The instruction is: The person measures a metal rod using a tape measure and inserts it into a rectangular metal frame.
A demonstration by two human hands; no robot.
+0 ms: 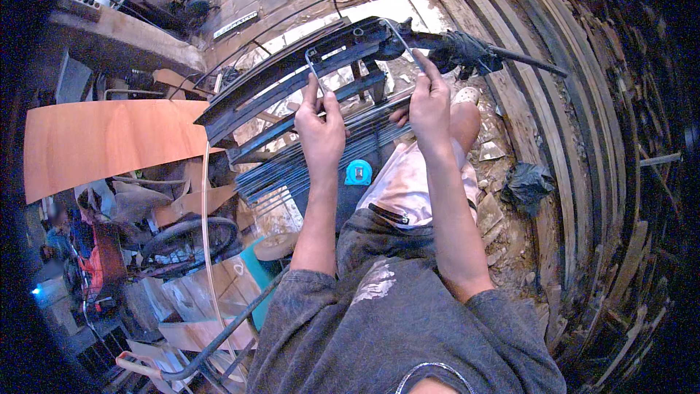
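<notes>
Two thin metal rod lengths (398,38), possibly one bent piece, show over the black steel frame (255,82), pinched by the left hand (321,131) and right hand (430,106); uneven pulling could make them slip. Both hands reach forward, wrists fairly straight, beyond the blue tape measure (358,173).

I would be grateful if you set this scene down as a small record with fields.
Left hand: pinches a thin metal rod, bent at its far end
Right hand: fingers on another rod length; whether both lengths are one piece is unclear
Beyond the hands: dark metal frame, with black plastic toward its right end
Between the forearms: blue tape measure
Left side: orange-brown sheet
Right side: long planks
</notes>
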